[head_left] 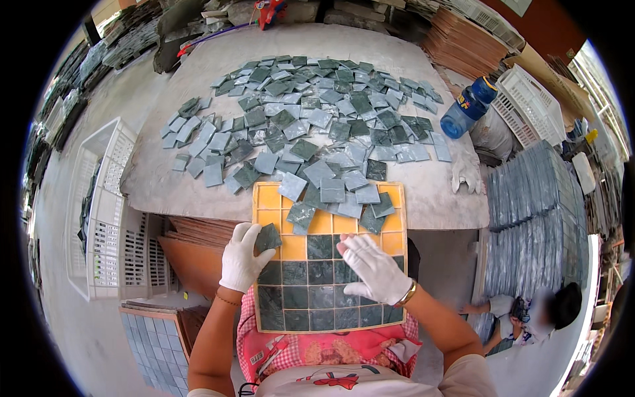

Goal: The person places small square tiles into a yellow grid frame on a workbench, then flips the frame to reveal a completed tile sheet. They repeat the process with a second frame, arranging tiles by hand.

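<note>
Yellow grid tray (329, 227) on lap, right hand (374, 268) flat on set tiles, left hand (242, 257) pinching green tile (268, 237)

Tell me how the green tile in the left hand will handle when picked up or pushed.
The green tile looks flat and hard-edged, so it is probably stiff and will slide rather than roll. Its face shows a sheen, so it may be slick, though the gloved left hand should grip better. Being thin, it might chip if dropped.

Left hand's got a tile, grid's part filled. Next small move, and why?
Probably set the green tile held by the left hand into the nearest bare cell of the yellow grid tray: the lower rows are filled, and the right hand lies flat on seated tiles.
</note>
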A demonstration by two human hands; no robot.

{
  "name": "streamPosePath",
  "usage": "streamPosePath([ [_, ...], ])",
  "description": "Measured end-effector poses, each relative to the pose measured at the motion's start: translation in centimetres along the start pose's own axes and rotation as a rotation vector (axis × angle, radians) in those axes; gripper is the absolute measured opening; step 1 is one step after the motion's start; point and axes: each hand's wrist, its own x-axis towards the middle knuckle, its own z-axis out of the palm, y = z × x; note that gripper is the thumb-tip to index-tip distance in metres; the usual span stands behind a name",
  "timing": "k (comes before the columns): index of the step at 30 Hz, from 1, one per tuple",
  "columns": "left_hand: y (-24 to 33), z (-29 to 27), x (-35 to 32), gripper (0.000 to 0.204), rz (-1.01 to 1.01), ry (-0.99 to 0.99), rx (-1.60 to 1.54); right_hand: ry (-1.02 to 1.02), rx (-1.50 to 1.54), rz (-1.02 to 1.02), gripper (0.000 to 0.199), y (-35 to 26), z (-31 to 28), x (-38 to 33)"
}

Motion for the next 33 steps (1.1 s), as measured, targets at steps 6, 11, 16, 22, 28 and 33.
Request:
streamPosePath([
  [6, 0.4, 0.4, 0.1, 0.051, -0.131, 0.022, -0.053, 0.007, -0.236, 0.085, 0.090, 1.0, 3.2, 1.7],
  [11, 0.3, 0.9, -0.2, 0.052, -0.107, 0.019, -0.056, -0.121, -0.198, 0.001, 0.089, -1.1, 3.4, -0.6],
  [16, 0.4, 1.1, -0.3, 0.053, -0.080, 0.050, -0.007, 0.048, -0.254, 0.150, 0.075, 1.2, 2.8, 0.0],
  [22, 0.1, 0.2, -1.2, 0.053, -0.007, 0.007, -0.026, 0.517, -0.084, 0.440, 0.039, 4.6, -1.8, -1.5],
  [28, 1.0, -0.3, -1.4, 0.056, 0.117, -0.037, -0.040, 0.406, -0.263, 0.451, 0.060, 8.0, -0.4, 0.2],
  [33, 0.7, -0.9, -1.2, 0.058, 0.203, -0.120, -0.037, 0.319, -0.248, 0.475, 0.055, 9.9, -1.4, 1.2],
])
